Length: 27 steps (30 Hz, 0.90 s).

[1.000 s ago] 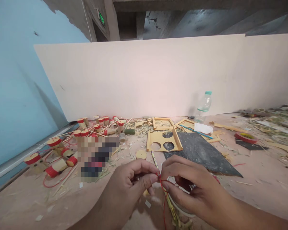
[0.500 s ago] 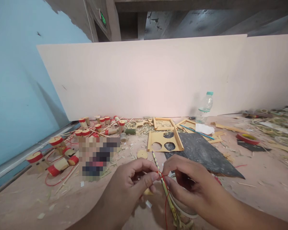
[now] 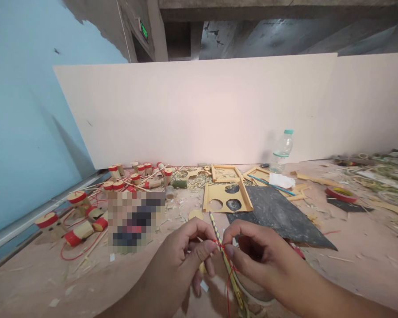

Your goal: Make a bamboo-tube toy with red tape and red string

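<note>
My left hand (image 3: 190,258) is closed in a pinch on one side of a thin red string (image 3: 228,293). From the other side, my right hand (image 3: 263,258) pinches the string too. Between my fingertips the string crosses a slim, pencil-like stick (image 3: 234,282), yellow with a dark pattern, which slants from upper left to lower right. A loose length of string hangs down beside the stick. Whether the string is knotted there I cannot tell. Partly hidden under my right hand is a round, pale-rimmed object (image 3: 258,301).
Several red-banded wooden cylinders (image 3: 79,232) with strings and thin sticks lie at left. Beyond my hands are a wooden frame with round holes (image 3: 208,192), a dark board (image 3: 278,212), a plastic bottle (image 3: 281,152) and red tape (image 3: 340,194). Shavings litter the tabletop (image 3: 361,282).
Both hands have shifted slightly, still pinching the red string at the stick. The string between them looks stretched straighter across the stick. The view has tilted a little.
</note>
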Motion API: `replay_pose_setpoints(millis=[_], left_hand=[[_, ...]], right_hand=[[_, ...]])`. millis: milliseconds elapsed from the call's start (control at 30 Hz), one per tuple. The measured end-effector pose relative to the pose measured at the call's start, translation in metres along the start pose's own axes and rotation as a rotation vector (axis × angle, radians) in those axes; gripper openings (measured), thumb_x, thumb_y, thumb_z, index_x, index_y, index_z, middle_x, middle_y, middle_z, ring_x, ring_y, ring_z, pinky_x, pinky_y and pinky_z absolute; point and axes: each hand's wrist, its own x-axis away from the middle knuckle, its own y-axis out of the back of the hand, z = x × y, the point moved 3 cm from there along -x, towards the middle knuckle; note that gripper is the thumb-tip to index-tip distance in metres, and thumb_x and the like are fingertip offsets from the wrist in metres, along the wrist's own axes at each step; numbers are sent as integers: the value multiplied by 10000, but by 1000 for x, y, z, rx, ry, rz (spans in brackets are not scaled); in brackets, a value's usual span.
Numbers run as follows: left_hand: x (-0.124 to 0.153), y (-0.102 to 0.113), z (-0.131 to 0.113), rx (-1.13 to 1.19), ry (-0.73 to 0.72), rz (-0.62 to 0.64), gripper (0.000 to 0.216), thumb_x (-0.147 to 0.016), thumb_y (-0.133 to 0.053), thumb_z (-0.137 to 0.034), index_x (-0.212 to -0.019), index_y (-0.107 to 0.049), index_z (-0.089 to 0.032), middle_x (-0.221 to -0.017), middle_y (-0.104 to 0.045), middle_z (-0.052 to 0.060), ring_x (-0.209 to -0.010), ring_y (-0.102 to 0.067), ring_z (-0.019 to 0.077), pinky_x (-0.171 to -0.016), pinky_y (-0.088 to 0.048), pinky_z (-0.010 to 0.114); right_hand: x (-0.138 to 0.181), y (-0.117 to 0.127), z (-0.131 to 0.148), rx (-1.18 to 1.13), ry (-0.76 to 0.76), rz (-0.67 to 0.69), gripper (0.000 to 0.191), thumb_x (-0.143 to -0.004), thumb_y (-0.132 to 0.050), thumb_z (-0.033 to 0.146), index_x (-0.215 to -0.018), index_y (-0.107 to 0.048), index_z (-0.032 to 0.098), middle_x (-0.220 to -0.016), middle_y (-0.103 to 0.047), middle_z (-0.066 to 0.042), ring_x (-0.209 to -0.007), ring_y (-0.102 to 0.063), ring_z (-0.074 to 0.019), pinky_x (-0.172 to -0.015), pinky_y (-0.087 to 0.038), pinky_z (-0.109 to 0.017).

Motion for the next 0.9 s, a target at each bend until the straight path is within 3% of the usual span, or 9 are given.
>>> replay_pose_setpoints(millis=[300, 500, 667, 900], left_hand=[[-2, 2, -2, -5, -24, -3, 254, -1007, -672, -465, -955, -676, -216, -745, -640, -20, -592, -568, 114, -489, -449, 165], [-2, 0, 0, 58, -9, -6, 214, -957, -743, -408, -1066, -694, -230, -866, -692, 2, -652, -588, 123, -466, -436, 140], [1, -2, -1, 29, -25, -39, 223, -951, -750, -440, -1018, -723, -228, -835, -685, -7, -577, -514, 95, -445, -377, 139], [-2, 4, -1, 20, -44, -48, 192, -999, -715, -420, -1051, -712, -235, -868, -692, -8, -665, -640, 116, -488, -464, 133]], right_hand=[[4, 1, 2, 70, 143, -53, 89, -945, -608, 270, -909, -679, 231, -673, -438, 58, -594, -414, -137, -549, -314, -250], [-2, 1, -4, -124, -64, 18, 240, -953, -626, 449, -906, -646, 215, -657, -443, 53, -634, -402, -157, -579, -307, -271], [-4, -1, -6, -267, -110, 78, 299, -951, -659, 491, -901, -621, 199, -704, -479, 46, -661, -412, -148, -599, -314, -265], [-1, 3, -6, -28, 33, -34, 212, -999, -581, 395, -918, -654, 213, -699, -501, 37, -650, -449, -160, -601, -351, -275]])
